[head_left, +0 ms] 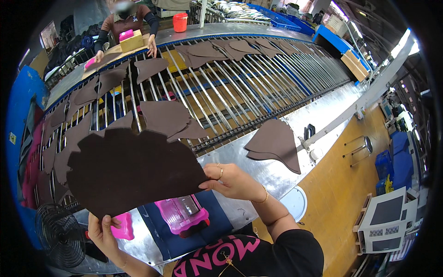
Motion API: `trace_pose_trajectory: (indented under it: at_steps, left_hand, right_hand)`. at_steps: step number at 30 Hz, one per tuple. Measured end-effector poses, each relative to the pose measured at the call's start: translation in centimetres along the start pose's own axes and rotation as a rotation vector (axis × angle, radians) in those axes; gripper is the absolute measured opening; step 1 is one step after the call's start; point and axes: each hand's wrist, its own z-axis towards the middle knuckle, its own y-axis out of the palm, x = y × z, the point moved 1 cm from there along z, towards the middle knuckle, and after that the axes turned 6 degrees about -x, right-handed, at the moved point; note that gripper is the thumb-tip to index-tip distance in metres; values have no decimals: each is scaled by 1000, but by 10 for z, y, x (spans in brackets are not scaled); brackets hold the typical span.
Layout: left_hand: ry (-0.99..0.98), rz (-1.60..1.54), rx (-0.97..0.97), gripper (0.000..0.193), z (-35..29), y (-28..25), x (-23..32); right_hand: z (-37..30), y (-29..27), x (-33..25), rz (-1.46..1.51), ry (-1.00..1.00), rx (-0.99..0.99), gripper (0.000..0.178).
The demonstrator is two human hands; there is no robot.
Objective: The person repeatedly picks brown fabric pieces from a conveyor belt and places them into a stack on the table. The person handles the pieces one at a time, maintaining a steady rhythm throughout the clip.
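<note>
Hands, left (102, 231) and right (230, 179), clamp a fanned brown leather stack (131, 171) above a pink box (182, 213).

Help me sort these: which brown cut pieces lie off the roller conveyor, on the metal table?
The brown pieces lying alone on the metal table, right of the roller conveyor; the others rest on rollers or in hands.

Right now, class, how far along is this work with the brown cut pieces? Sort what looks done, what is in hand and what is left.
Done: many brown pieces already lie spread across the roller conveyor. In hand: the left hand and right hand hold a fanned stack of the same pieces. Left: that whole stack, plus two pieces lying on the metal table.
</note>
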Motion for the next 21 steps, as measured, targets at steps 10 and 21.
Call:
trace_pose_trajectory:
  at_steps: [10,21]
  left_hand:
    - [-52,66,14,15,-9,-19,-2]
    - [24,55,101,14,-6,-31,13]
  right_hand:
    - [-4,14,13,-236,-128,9,18]
    - [11,37,26,-156,-159,29,25]
